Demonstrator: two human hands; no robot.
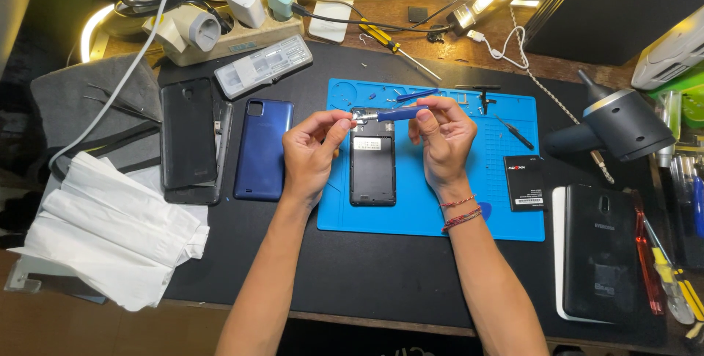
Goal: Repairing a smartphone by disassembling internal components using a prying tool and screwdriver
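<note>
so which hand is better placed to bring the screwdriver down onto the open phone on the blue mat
Right, probably. The right hand grips the blue screwdriver by its handle, directly above the open phone. The left hand only pinches the metal tip end.

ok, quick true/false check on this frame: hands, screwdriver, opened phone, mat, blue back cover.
1. Both hands hold the blue-handled screwdriver: true; left hand at the tip end, right hand on the handle.
2. The opened phone lies on a red mat: false; the blue mat.
3. The blue back cover lies on the mat: false; left of it, on the dark desk pad.
4. The loose black battery lies at the mat's right edge: true.
</note>
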